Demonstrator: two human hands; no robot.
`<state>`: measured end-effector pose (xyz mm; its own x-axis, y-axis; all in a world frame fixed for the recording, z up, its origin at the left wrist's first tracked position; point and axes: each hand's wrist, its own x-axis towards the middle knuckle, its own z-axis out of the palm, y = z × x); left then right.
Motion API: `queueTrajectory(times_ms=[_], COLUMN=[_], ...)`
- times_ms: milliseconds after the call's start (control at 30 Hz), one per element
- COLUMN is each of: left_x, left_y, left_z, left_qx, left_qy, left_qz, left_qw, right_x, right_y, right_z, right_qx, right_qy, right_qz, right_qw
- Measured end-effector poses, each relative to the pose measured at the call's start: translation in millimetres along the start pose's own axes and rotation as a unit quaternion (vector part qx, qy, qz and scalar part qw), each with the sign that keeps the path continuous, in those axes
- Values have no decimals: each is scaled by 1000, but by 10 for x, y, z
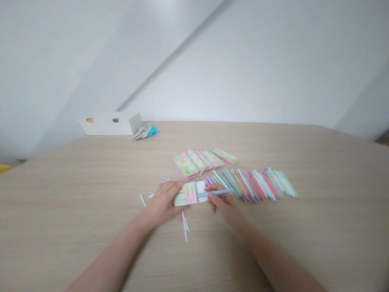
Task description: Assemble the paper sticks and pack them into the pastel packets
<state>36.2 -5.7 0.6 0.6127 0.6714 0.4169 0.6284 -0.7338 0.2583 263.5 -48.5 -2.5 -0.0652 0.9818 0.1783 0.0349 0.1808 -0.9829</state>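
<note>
- Pale walls rise behind a light wooden worktop, and two bare arms reach in from the bottom of the view.
- Left hand: it lies low over the worktop with the palm down. Its grip is narrow and holds the left end of a flat pastel pack.
- Right hand: it comes in from the lower right with the fingers bent. Its grip is narrow and pinches one blue stick just above the pack.
- One pack sits between the two hands. Its pink and green card is near the left hand, and a white part shows near the right hand.
- Five more packs lie in a loose, overlapping group just past the grips. One of them has a big number 5 on it, but the other print is too small to read.
- One long row of colored sticks lies just past the right grip. There are too many to count well, but I can see about thirty. They are pink, green, blue, purple and white.
- Seven loose sticks lie near the left grip: four white sticks near it, two thin pale sticks past it, and one red stick below it.
- Far past the grips, one white box with two small square holes sits at the back of the worktop. One gray and blue cloth lies beside it.
</note>
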Motion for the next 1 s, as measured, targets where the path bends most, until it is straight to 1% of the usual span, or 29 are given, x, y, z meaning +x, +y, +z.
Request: queueTrajectory(times_ms=[100, 167, 233, 300, 467, 600, 667, 767, 833, 900, 1000], left_x=[1, 2, 2, 2, -1, -7, -9, -7, -6, -5, -7], left_y=[-3, -10, -18, -22, -18, -25, -27, -21, -17, -18, -22], left_z=[3, 10, 18, 21, 9, 15, 18, 14, 11, 12, 15], left_qx=[3, 5, 6, 7, 7, 2, 1, 4, 8, 8, 4], left_qy=[0, 4, 12, 18, 9, 17, 22, 15, 9, 15, 25], left_qz=[-2, -4, -6, -8, -11, -7, -8, -9, -8, -9, -6], left_qw=[1000, 1000, 1000, 1000, 1000, 1000, 1000, 1000, 1000, 1000, 1000], right_x=[15, 29, 39, 39, 9, -30, -47, -62, -65, -65, -64], right_y=[-24, -30, -41, -58, -59, -8, 9, 17, 14, 5, -11], right_z=[-37, -64, -77, -74, -27, -15, -22, -33, -36, -36, -33], right_qx=[57, 62, 42, 17, -28, -80, -132, -223, -261, -292, -335], right_qy=[-5, 9, 28, 35, 12, -14, -13, 14, 25, 25, 7], right_qz=[-4, -8, -14, -19, -16, -17, -36, -82, -103, -119, -138], right_qw=[998, 998, 999, 999, 999, 997, 991, 971, 959, 949, 932])
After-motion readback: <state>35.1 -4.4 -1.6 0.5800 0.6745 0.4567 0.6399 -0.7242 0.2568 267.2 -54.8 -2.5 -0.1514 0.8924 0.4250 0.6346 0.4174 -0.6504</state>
